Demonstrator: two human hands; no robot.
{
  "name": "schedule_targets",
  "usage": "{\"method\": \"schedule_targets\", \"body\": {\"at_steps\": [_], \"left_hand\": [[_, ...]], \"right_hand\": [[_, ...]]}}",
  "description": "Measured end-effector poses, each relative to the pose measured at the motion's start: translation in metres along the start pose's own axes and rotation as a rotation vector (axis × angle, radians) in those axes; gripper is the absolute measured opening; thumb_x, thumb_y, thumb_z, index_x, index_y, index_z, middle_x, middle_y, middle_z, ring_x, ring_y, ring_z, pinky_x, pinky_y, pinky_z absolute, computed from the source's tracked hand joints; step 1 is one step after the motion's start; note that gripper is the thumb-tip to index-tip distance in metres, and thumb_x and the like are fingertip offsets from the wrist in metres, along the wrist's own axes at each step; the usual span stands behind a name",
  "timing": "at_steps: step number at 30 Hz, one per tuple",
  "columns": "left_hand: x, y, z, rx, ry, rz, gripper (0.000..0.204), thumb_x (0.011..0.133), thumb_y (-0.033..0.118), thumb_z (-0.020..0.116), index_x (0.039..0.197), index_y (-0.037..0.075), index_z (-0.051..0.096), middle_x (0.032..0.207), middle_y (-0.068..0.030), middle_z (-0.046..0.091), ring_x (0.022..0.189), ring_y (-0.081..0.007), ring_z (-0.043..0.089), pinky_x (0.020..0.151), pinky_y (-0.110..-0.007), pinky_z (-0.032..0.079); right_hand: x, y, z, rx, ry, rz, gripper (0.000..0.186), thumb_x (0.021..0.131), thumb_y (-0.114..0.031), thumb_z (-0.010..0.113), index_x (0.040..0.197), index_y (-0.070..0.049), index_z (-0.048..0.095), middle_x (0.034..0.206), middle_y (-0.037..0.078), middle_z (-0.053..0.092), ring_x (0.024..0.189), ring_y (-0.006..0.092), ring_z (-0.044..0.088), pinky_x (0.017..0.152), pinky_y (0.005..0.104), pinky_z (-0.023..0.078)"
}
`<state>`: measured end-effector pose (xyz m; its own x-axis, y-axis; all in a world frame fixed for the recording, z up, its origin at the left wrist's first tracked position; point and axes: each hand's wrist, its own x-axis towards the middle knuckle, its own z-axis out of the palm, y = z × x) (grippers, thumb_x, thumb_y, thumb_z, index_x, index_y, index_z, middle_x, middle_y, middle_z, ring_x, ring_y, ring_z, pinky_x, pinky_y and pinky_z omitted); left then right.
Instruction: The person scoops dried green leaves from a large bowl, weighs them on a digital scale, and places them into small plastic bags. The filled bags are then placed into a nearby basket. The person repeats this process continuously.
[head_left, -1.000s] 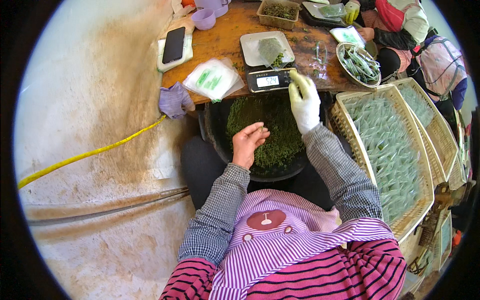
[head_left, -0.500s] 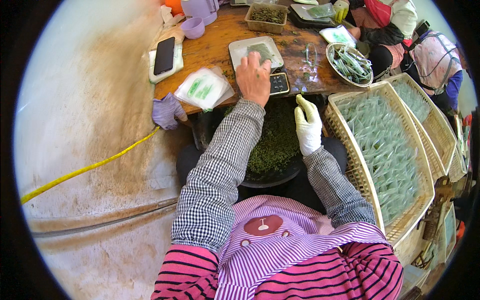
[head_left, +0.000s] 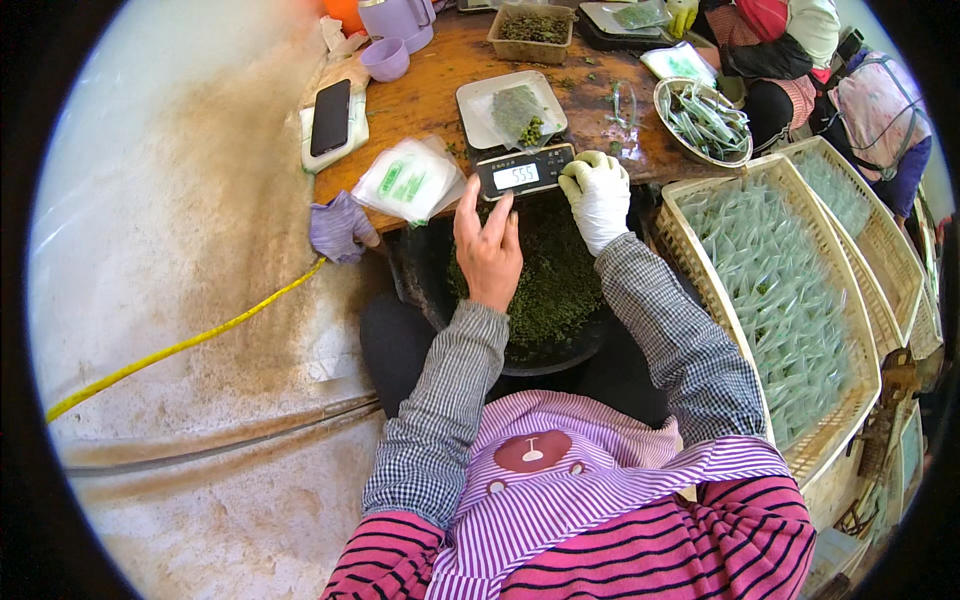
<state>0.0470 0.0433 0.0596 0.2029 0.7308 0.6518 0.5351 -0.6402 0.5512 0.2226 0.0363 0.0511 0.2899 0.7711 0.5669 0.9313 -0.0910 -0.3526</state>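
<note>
White glove [head_left: 606, 214] covers the right hand [head_left: 597, 190], which has come to the scale's [head_left: 547, 166] near right corner, fingers curled; whether they hold something, I cannot tell. The left hand [head_left: 488, 256] has withdrawn from the clear bag [head_left: 514, 108] upon the scale, fingers spread, nothing visible in them, so the display [head_left: 516, 176] is uncovered. Left of the scale, plastic bags [head_left: 408, 178] lie near; rightward, before the bowl [head_left: 722, 162], there is more room.

The bare left hand [head_left: 488, 248] and gloved right hand [head_left: 598, 198] are at the front of a scale [head_left: 556, 165] on the tabletop [head_left: 425, 105]; a bag [head_left: 512, 108] of greens [head_left: 531, 131] lies on its tray [head_left: 476, 122].
</note>
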Motion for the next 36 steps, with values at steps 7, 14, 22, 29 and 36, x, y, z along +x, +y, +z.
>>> {"method": "schedule_targets", "body": {"at_steps": [7,14,22,29,36], "left_hand": [[-0.079,-0.008,-0.022,-0.161,-0.201,-0.332,0.019,0.086,0.008,0.061,0.104,0.004,0.065,0.127,-0.014,0.047,0.107,-0.0261,0.056,0.089,-0.036,0.049],[-0.03,-0.014,-0.025,-0.201,-0.168,-0.113,0.038,0.089,0.007,0.053,0.127,0.006,0.049,0.129,-0.0163,0.045,0.117,-0.0324,0.049,0.096,-0.039,0.043],[0.007,0.012,-0.018,-0.422,-0.048,0.214,0.026,0.089,0.019,0.06,0.111,0.005,0.06,0.117,-0.0117,0.059,0.118,-0.0304,0.049,0.1,-0.04,0.039],[-0.076,0.033,0.012,-0.85,-0.047,-0.524,0.008,0.085,0.008,0.061,0.091,0.006,0.067,0.096,-0.008,0.066,0.098,-0.0255,0.06,0.088,-0.038,0.045],[-0.087,0.058,0.023,-0.828,-0.206,-0.47,0.013,0.092,0.011,0.055,0.093,0.001,0.064,0.097,-0.007,0.061,0.093,-0.017,0.058,0.086,-0.031,0.046]], "right_hand": [[0.035,-0.019,-0.007,0.122,0.243,-0.17,0.016,0.07,-0.021,0.071,0.083,-0.014,0.065,0.107,0.004,0.059,0.107,0.0269,0.049,0.093,0.044,0.035],[0.074,-0.028,0.004,0.086,-0.082,-0.104,0.03,0.082,-0.011,0.056,0.111,-0.014,0.062,0.111,0.009,0.061,0.089,0.0262,0.063,0.077,0.0335,0.05],[0.005,-0.073,-0.106,0.193,-0.208,-0.183,0.015,0.076,-0.01,0.057,0.087,-0.012,0.067,0.078,0.012,0.061,0.074,0.0282,0.064,0.064,0.0369,0.051],[-0.061,-0.04,-0.128,0.039,-0.314,-0.219,0.027,0.07,-0.003,0.053,0.09,-0.012,0.069,0.102,0.007,0.063,0.103,0.0299,0.054,0.092,0.0506,0.038],[-0.108,-0.026,-0.129,0.096,-0.473,-0.125,0.032,0.069,-0.019,0.061,0.1,-0.015,0.065,0.1,0.005,0.063,0.106,0.029,0.052,0.085,0.0577,0.031]]}}
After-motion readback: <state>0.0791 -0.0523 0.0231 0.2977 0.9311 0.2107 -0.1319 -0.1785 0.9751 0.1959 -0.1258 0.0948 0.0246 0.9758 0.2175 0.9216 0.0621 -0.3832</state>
